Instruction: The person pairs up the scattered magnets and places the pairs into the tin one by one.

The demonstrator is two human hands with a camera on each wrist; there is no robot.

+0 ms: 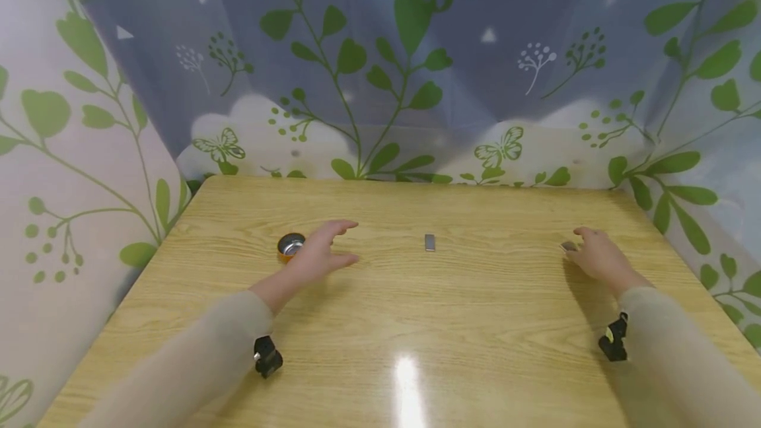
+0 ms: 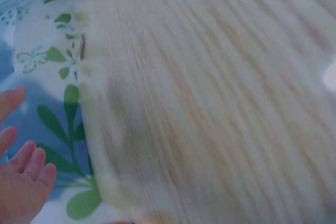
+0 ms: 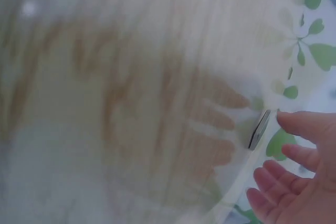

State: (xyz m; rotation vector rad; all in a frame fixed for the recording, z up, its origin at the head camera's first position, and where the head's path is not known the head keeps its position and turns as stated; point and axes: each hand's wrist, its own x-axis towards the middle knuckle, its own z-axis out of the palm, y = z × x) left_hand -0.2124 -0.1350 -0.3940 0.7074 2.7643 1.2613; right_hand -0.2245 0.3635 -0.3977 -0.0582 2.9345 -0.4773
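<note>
My left hand [image 1: 315,253] reaches over the table with fingers spread and nothing between them. It partly covers a small round bowl [image 1: 291,243], orange outside and shiny metal inside. In the left wrist view, that hand [image 2: 23,182] shows relaxed fingers. On the right, my right hand [image 1: 597,256] hovers beside a small flat metallic piece [image 1: 567,247]. The right wrist view has this thin grey piece [image 3: 259,129] right at a fingertip, while the hand [image 3: 294,177] keeps its fingers loosely extended. A grey rectangular block [image 1: 430,243] lies on the table between both hands.
The wood-grain table [image 1: 380,322] runs back to a leaf-patterned curtain [image 1: 380,84], with similar cloth at both sides. Black wrist cameras [image 1: 267,356] hang under the sleeves. A bright light reflection shows at the table's front.
</note>
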